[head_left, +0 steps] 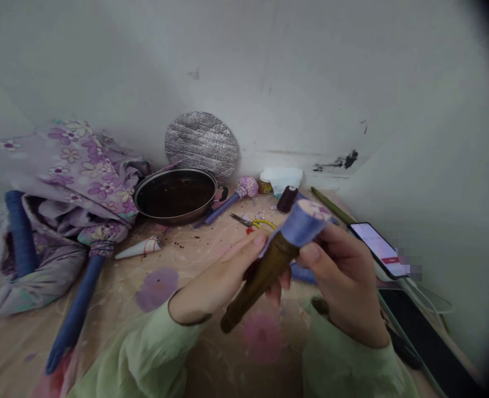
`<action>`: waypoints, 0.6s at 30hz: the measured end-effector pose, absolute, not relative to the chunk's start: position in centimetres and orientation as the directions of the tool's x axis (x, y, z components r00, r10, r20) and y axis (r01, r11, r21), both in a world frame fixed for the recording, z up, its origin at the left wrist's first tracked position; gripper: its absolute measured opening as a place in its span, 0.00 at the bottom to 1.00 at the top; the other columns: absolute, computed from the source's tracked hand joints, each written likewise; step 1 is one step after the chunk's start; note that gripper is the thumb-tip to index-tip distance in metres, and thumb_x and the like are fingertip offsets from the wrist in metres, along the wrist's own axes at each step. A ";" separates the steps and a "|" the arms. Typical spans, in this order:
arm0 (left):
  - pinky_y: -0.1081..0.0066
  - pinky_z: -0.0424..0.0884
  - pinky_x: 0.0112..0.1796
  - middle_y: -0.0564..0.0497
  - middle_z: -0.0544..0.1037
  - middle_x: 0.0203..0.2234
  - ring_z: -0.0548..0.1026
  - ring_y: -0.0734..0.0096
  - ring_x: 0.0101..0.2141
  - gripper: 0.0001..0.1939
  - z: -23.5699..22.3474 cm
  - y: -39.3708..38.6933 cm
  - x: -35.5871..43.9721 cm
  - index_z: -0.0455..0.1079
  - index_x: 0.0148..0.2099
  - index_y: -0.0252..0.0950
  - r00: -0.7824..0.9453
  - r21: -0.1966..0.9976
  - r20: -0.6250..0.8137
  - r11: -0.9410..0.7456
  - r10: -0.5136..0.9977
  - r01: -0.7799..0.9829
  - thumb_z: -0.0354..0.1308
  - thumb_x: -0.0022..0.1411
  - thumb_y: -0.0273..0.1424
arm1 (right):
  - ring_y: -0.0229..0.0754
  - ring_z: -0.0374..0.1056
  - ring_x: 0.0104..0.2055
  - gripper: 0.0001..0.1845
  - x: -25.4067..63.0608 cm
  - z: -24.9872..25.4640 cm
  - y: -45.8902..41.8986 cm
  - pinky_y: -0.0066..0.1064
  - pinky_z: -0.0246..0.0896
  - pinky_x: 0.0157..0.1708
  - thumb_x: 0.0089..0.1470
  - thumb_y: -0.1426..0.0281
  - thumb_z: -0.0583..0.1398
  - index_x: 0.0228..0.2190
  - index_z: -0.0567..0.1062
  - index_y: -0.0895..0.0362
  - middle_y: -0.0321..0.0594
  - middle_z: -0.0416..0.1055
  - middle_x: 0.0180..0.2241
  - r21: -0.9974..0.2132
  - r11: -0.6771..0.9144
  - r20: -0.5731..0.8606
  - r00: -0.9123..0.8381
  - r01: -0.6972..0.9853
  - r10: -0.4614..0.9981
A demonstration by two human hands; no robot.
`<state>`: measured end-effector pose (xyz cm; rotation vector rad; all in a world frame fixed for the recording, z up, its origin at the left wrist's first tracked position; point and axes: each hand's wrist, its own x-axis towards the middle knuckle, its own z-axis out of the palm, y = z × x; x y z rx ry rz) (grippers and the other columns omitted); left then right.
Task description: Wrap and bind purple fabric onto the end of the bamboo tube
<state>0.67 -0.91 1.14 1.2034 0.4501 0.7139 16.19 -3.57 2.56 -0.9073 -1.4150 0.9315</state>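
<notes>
A brown bamboo stick [265, 276] is held slanted between both hands above the table. Blue-violet cloth [305, 224] wraps its upper end, and the flat top shows a flowered pattern. My left hand [232, 271] is closed around the stick from the left, its thumb by the cloth's lower edge. My right hand [350, 271] grips the wrapped end from the right, thumb just under the cloth. Some fingers of both hands are hidden behind the stick. Just beyond lie yellow-handled scissors [259, 223] and a dark thread spool [287, 199].
A dark pan [173, 199] stands by the wall with a silver round mat [201, 141] behind it. Flowered fabric [82, 166] and a blue-wrapped stick [78, 315] lie left. A white cone [140, 249] is nearby. A lit phone [377, 249] and a dark tablet-like device [427, 337] lie right.
</notes>
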 end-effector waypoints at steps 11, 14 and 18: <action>0.70 0.69 0.40 0.47 0.68 0.45 0.70 0.69 0.41 0.26 0.1 -1.1 1.7 0.53 0.60 0.46 0.407 0.587 0.683 -0.788 0.606 0.188 0.51 0.61 0.23 | 0.31 0.51 0.18 0.06 16.1 2.7 -2.4 0.23 0.52 0.17 0.53 0.64 0.59 0.31 0.74 0.53 0.28 0.53 0.17 -0.904 0.419 0.427 0.145 0.080 0.893; 0.69 0.69 0.42 0.47 0.69 0.47 0.70 0.69 0.44 0.28 0.1 -0.9 1.5 0.52 0.61 0.46 0.409 0.584 0.672 -0.781 0.618 0.220 0.50 0.62 0.23 | 0.30 0.48 0.17 0.06 16.0 2.9 -2.4 0.23 0.48 0.15 0.52 0.64 0.60 0.31 0.74 0.54 0.27 0.51 0.16 -0.907 0.407 0.420 0.147 0.109 0.896; 0.65 0.67 0.47 0.47 0.69 0.50 0.69 0.65 0.49 0.26 0.5 -1.1 1.4 0.54 0.61 0.46 0.361 0.679 0.647 -0.723 0.672 0.128 0.51 0.62 0.24 | 0.30 0.48 0.17 0.07 16.1 3.1 -2.3 0.23 0.46 0.15 0.51 0.66 0.60 0.34 0.74 0.55 0.28 0.53 0.17 -0.907 0.390 0.415 0.173 0.161 0.893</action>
